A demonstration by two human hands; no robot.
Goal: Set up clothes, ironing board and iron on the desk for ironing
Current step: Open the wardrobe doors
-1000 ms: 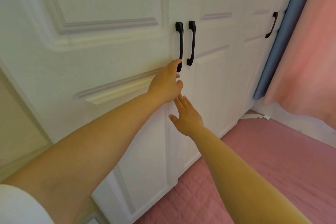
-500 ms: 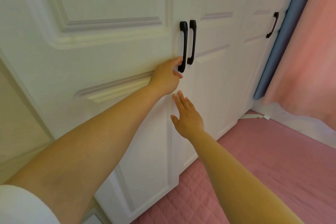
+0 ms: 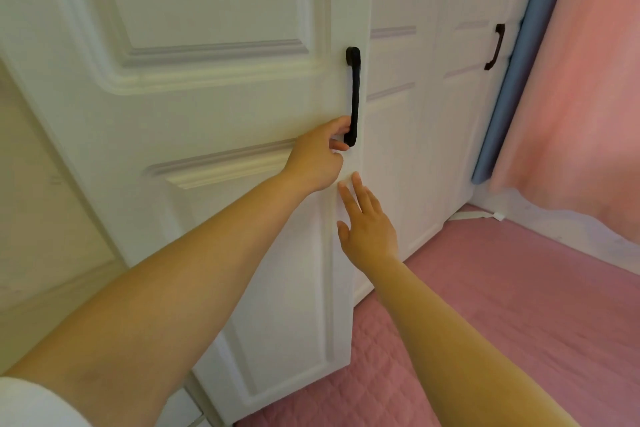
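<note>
Gripping the lower end of the black handle (image 3: pixel 353 97), my left hand (image 3: pixel 317 158) had its fingers curled round it on the white door (image 3: pixel 214 107). My right hand (image 3: pixel 367 225) hovered just below, fingers spread, holding nothing, near the door's edge. Clothes, board and iron were nowhere I could see. Farther right hung a pink curtain (image 3: pixel 581 80) over pink floor (image 3: pixel 502 305).

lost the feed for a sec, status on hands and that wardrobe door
Left hand fingers hooked on black handle. Right hand open, free beside the wardrobe door. Door ajar. Nothing in the way.
</note>
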